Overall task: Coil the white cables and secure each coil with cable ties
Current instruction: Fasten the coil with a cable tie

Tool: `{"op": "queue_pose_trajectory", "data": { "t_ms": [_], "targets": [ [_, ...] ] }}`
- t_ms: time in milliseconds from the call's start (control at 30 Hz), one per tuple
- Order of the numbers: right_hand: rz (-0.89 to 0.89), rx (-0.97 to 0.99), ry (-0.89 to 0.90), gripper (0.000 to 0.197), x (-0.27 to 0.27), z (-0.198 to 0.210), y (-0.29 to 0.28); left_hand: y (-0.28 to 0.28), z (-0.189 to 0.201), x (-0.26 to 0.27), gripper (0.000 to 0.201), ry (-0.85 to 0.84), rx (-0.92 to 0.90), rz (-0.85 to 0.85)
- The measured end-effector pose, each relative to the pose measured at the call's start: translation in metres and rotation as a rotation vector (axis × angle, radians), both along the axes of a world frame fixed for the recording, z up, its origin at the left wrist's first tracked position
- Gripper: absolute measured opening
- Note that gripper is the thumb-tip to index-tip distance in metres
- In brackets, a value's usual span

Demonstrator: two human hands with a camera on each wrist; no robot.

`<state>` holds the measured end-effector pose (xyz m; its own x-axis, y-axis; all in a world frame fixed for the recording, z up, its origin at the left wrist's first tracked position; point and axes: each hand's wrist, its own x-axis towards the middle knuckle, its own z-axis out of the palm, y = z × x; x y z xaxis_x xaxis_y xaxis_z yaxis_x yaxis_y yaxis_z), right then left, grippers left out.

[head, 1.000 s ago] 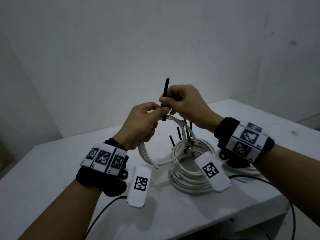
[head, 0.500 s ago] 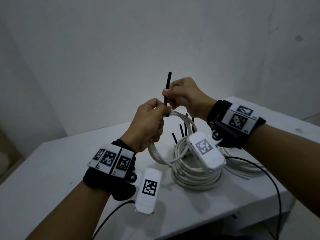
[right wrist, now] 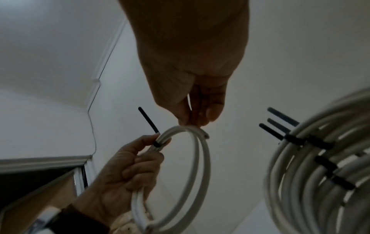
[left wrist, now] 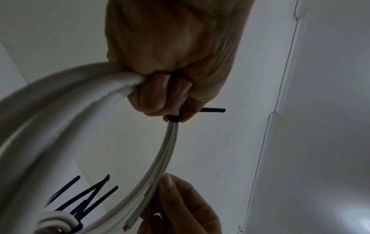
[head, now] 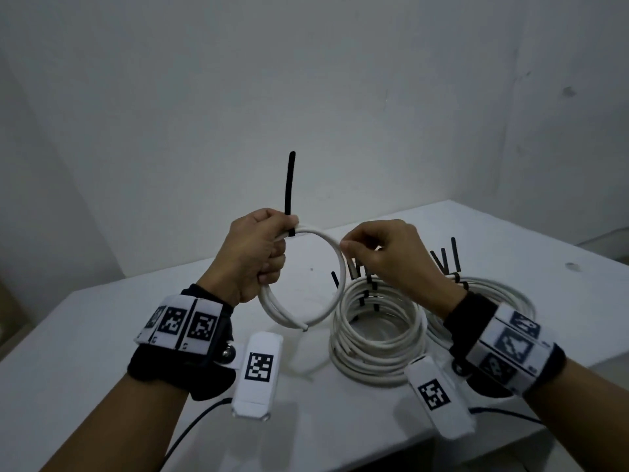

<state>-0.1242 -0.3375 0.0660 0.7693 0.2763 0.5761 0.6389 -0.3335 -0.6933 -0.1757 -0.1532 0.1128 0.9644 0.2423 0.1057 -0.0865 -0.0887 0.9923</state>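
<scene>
Two hands hold the coil (head: 299, 294): left hand (head: 253, 257) clenched beside the upright cable tie (head: 288, 189), right hand (head: 384, 253) pinching the strands farther round.

right coil (head: 493, 294) behind wrist, forearms cropped

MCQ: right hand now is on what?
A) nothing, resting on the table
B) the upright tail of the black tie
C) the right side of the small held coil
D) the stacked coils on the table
C: the right hand pinches the right side of the small coil with its fingertips, away from the black tie, which stands beside the left hand gripping the coil's other side.
</scene>
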Motion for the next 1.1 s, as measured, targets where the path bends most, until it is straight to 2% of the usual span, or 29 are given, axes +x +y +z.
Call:
{"op": "queue_pose_trajectory", "data": {
  "t_ms": [133, 433, 600, 800, 1000, 1100],
  "targets": [
    [0.063, 0.092, 0.124, 0.009, -0.002, -0.001, 0.004, -0.002, -0.002, -0.002, 0.017, -0.002, -0.068, 0.023],
    [-0.057, 0.04, -0.029, 0.014, -0.003, -0.009, 0.016, -0.007, -0.01, 0.002, 0.016, -0.07, -0.094, 0.11],
    [-0.026, 0.14, 0.013, 0.01, -0.001, -0.014, 0.021, -0.005, -0.008, 0.002, 0.021, -0.005, -0.234, 0.068],
    [-0.011, 0.212, 0.101, 0.014, -0.003, -0.021, 0.031, -0.005, -0.012, 0.002, 0.022, -0.018, -0.232, 0.09],
    [-0.062, 0.148, -0.013, 0.014, -0.002, -0.022, 0.03, -0.002, -0.013, 0.005, 0.019, 0.006, -0.278, 0.059],
    [0.039, 0.254, 0.175, 0.022, -0.004, -0.021, 0.027, 0.0, -0.015, 0.006, 0.015, -0.006, -0.303, 0.044]
  ]
}}
